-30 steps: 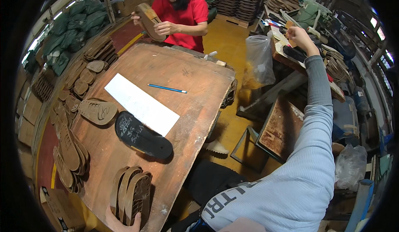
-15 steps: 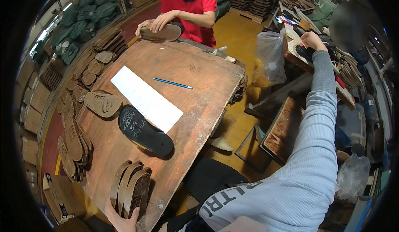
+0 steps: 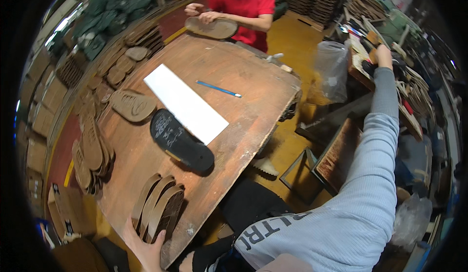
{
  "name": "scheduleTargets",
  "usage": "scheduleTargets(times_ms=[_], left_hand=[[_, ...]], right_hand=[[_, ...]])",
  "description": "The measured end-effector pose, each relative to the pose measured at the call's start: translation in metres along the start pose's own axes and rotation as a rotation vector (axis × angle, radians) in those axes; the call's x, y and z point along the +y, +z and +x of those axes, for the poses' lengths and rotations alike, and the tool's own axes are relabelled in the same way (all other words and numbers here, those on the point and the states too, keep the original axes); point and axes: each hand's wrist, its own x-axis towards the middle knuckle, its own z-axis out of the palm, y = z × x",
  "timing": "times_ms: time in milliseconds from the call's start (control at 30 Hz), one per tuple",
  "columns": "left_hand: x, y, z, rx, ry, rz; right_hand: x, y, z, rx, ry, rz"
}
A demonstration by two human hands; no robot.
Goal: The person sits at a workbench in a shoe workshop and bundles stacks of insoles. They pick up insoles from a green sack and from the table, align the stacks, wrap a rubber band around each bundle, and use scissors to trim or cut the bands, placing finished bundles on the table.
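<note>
At the near edge of the table, my left hand [image 3: 146,248] is closed round the lower end of several brown shoe soles [image 3: 160,201] standing on edge. My right arm stretches far to the right. There my right hand [image 3: 383,56] is curled over a cluttered bench, beside a small orange-brown piece [image 3: 373,38]; what its fingers hold is hidden. A black sole [image 3: 180,143] with white handwriting lies mid-table, against a white paper strip [image 3: 187,104]. A blue pencil [image 3: 218,89] rests beyond the paper. One brown sole [image 3: 132,106] lies flat at the left.
More brown soles [image 3: 92,145] are heaped along the table's left edge. Across the wooden table [image 3: 234,140], a person in red [image 3: 243,9] handles a brown sole [image 3: 210,28]. Right of the table are a clear plastic bag [image 3: 331,72] and the bench [image 3: 412,126].
My right hand has shifted right and slightly down at the bench, its fingers now curled. My left hand stays on the soles. The person opposite has lifted one hand off their sole. The view has shifted.
</note>
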Motion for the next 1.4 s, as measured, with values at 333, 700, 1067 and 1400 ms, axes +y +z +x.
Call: scheduleTargets(times_ms=[333, 700, 1067, 1400], left_hand=[[0.006, -0.012, 0.007, 0.002, 0.062, 0.018], [0.008, -0.017, -0.001, 0.075, 0.007, 0.061], [-0.055, 0.022, -0.033, 0.085, -0.147, -0.905], [-0.062, 0.016, -0.026, -0.083, -0.096, -0.906]], right_hand=[[-0.182, -0.085, -0.109, -0.146, -0.723, 0.395], [-0.413, -0.213, -0.47, -0.513, -2.094, 0.858], [-0.44, -0.167, -0.501, -1.126, -1.961, 1.067], [-0.443, -0.169, -0.497, -1.042, -1.969, 0.881]])
